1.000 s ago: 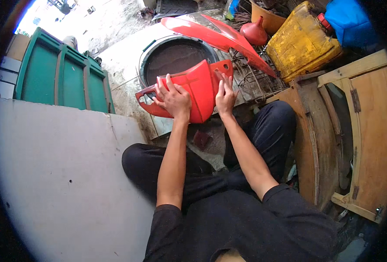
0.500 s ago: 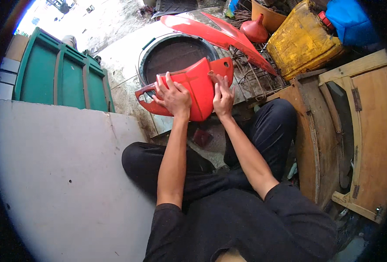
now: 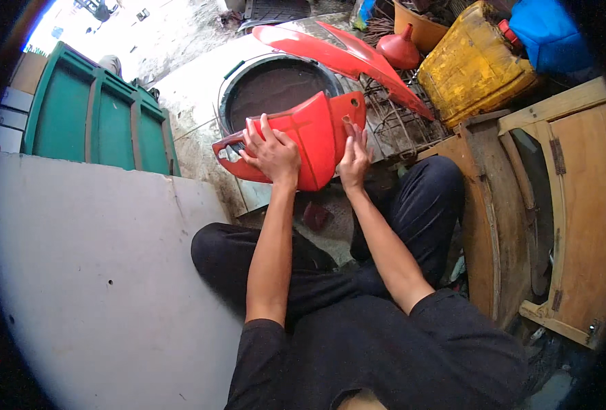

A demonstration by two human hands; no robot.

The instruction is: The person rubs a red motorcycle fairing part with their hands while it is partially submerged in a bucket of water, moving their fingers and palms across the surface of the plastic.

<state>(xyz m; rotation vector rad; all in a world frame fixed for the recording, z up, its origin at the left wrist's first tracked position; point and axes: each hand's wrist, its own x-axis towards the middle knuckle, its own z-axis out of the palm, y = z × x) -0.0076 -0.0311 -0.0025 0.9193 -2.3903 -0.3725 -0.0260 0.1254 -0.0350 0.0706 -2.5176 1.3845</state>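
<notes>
A glossy red plastic panel (image 3: 310, 140), shaped like a motorcycle body cover, rests tilted against the near rim of a round black basin (image 3: 229, 113) of dark, murky water. My left hand (image 3: 273, 152) steadies the panel's left part, with fingers reaching toward its upper edge. At the panel's right side, my right hand (image 3: 355, 160) pinches a small brown piece (image 3: 346, 121), perhaps folded sandpaper. Its tip lies over the panel; whether it touches cannot be made out. A dark red square pad (image 3: 316, 216) lies on the ground between my legs.
Behind the basin's right side lies a long red fender-like part (image 3: 357, 58) on a wire rack (image 3: 392, 123). A red funnel (image 3: 400, 48) and a stained yellow jerrycan (image 3: 477, 65) stand beyond. Wooden frames (image 3: 521, 205) flank my right, a pale board (image 3: 104, 273) my left, with green panelling (image 3: 111, 119) behind.
My right hand has slid slightly to the right and down along the panel, with the brown piece in its fingers. My left hand and the panel stay almost still.
</notes>
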